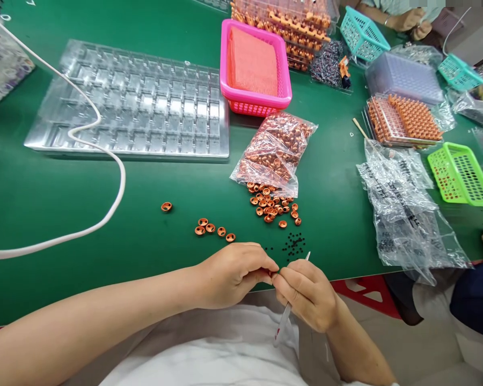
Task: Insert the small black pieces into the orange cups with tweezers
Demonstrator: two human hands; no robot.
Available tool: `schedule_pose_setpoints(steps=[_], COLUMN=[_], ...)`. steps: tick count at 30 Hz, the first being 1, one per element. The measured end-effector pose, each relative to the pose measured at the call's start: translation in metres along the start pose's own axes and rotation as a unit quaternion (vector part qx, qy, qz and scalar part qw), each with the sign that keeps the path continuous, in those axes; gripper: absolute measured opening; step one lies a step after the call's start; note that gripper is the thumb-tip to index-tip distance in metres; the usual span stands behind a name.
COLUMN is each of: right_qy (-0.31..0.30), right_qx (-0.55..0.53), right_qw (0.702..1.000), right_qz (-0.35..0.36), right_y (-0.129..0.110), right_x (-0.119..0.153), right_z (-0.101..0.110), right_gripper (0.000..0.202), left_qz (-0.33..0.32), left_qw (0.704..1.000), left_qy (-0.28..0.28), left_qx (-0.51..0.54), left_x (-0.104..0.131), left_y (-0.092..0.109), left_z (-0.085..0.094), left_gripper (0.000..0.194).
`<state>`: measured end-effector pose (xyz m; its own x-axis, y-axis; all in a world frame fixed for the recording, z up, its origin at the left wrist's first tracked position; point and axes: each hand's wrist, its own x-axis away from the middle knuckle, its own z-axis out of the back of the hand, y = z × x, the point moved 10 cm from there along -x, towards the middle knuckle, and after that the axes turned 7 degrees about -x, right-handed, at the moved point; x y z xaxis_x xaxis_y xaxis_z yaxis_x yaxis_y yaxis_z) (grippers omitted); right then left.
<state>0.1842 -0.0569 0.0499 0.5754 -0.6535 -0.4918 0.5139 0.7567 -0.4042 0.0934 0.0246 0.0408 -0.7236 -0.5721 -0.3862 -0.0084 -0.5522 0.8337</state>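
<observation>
The white pointed tool (282,323) crosses the bench's (145,198) near edge, tip aimed away and slightly right, long axis slanting back toward the person; the right hand (308,295) grasps it in curled fingers, while the left hand (233,274) pinches what seems a small dark part (272,274), mostly hidden; beyond, copper cups (282,224) fill a clear bag (241,170), orange cloth (253,61) a pink basket (249,106)

Left hand (235,274) and right hand (309,296) basically met fingertip to fingertip at the green tabletop's (165,179) near edge, pinching some tiny part (272,274) that was mostly hidden, and the right also had a white pointed tool (282,326). Loose copper-colored cups (270,203) sat piled against a clear plastic bag (276,153), little black discs (293,244) nearby.
</observation>
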Motion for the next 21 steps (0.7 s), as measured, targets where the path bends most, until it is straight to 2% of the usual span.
schedule_pose_setpoints(steps=[12,18,21], right_qy=[-0.003,-0.002,-0.003], right_qx=[-0.014,0.005,0.0], right_qw=[1.0,0.999,1.0], right_qz=[0.0,0.035,0.023], right_y=[-0.0019,-0.0084,-0.0072], right_x=[-0.0081,-0.0053,-0.0045], right_z=[0.0064,0.0095,0.0098], right_gripper=[0.025,0.026,0.027], left_qz=[-0.003,-0.014,-0.014], left_qw=[1.0,1.0,1.0], left_qy=[-0.005,-0.003,-0.007], left_qx=[-0.001,0.007,0.004], left_x=[-0.0005,-0.0011,-0.0007], left_y=[0.0018,0.0068,0.0081], left_z=[0.001,0.0018,0.0012], left_gripper=[0.014,0.013,0.014])
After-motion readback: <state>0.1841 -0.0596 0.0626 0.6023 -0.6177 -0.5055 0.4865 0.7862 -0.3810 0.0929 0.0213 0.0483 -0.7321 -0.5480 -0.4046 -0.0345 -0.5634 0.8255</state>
